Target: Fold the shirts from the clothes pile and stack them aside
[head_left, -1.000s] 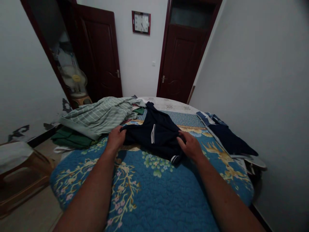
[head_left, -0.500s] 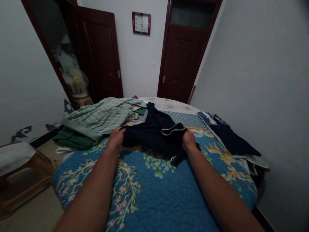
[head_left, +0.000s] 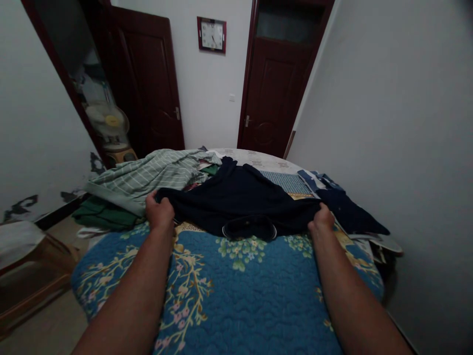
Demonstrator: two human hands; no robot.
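Note:
A dark navy shirt (head_left: 244, 197) is stretched sideways over the bed, its collar with pale trim toward me. My left hand (head_left: 160, 211) is closed on one sleeve end, beside the striped garment. The opposite sleeve end is gripped by my right hand (head_left: 321, 218), near the folded clothes. The shirt's far part lies bunched toward the back of the bed. Beneath it is a blue quilted cover (head_left: 251, 291) with flower patterns.
At the left, a pale green striped garment (head_left: 148, 172) lies over dark green cloth (head_left: 105, 213). Folded dark clothes (head_left: 351, 212) rest at the right edge near the wall. A wooden stool (head_left: 37, 266) stands at lower left, and a fan (head_left: 109, 121) by the doorway.
My hands have moved apart, left hand leftward and right hand rightward. The bunched shirt is now spread wide between them, with its collar showing in the middle.

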